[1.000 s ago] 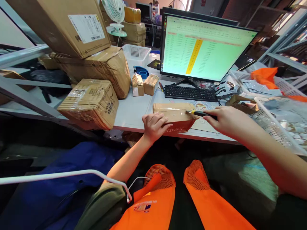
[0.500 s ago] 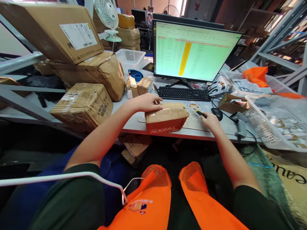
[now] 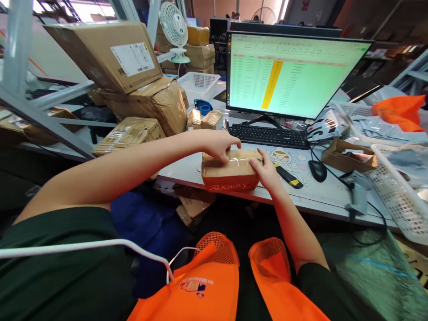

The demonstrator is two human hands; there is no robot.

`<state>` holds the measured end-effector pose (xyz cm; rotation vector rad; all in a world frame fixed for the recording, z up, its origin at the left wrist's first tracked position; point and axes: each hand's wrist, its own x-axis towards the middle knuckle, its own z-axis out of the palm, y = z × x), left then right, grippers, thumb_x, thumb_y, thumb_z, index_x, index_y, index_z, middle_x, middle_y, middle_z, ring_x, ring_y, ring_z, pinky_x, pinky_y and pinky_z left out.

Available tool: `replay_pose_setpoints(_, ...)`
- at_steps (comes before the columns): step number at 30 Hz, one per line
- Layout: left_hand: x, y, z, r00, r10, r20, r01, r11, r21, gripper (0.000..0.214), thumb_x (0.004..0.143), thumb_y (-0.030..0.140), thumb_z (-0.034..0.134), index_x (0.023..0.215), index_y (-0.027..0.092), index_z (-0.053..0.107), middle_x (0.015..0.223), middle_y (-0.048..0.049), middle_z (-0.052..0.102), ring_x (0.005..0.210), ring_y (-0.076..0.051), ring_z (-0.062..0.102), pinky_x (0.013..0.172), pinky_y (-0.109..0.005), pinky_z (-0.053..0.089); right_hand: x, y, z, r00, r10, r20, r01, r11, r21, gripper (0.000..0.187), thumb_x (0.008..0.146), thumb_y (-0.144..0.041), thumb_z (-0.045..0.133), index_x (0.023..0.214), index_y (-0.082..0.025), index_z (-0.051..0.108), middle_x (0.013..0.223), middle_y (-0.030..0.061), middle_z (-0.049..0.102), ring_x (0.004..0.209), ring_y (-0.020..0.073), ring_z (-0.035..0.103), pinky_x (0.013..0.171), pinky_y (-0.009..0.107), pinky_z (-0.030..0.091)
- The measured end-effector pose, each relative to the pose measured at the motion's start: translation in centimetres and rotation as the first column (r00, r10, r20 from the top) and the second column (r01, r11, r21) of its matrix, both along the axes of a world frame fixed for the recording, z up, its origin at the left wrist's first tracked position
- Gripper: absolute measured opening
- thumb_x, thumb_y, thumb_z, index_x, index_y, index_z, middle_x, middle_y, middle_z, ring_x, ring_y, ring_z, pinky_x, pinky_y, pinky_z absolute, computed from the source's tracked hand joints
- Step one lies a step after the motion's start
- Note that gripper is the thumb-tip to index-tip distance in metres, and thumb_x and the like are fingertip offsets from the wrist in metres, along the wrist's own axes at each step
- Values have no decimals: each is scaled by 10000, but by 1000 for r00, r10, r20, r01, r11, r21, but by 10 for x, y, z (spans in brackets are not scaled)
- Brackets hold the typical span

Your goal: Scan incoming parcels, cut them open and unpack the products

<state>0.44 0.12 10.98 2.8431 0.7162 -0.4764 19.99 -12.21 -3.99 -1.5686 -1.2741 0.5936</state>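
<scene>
A small taped cardboard box with a red printed front sits at the near edge of the desk. My left hand rests on its top, fingers curled over the far left edge. My right hand grips the box's right end with fingers bent. A black and yellow utility knife lies on the desk just right of my right hand, apart from it.
A keyboard and monitor stand behind the box. A mouse and a handheld scanner lie to the right, near a white basket. Stacked cardboard parcels fill the left side.
My right hand has let go of the utility knife, which now lies on the desk, and moved onto the box's right end. My left hand has stayed on the box's top.
</scene>
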Motion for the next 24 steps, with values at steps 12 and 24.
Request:
replay_pose_setpoints(12,12,-19,-3,987,-32,-157,56,987,148,605,930,237,538,1534,212,525,1131,-177,771,972,-343,727,817,-405,524,10,2,-7,1000,-2,24,1,1000,25,933,883,-759,622,1611,-185,523,1476,185,669,1328,379,648,1158,549,492)
replay_pose_setpoints(24,2,-1,4,999,15,-41,-17,999,-50,716,897,410,669,1558,205,482,1245,-138,789,1037,-275,730,891,-331,527,16,8,-10,997,76,-27,-74,995,66,982,866,-771,646,1639,-190,473,1573,182,595,1405,353,605,1201,529,473)
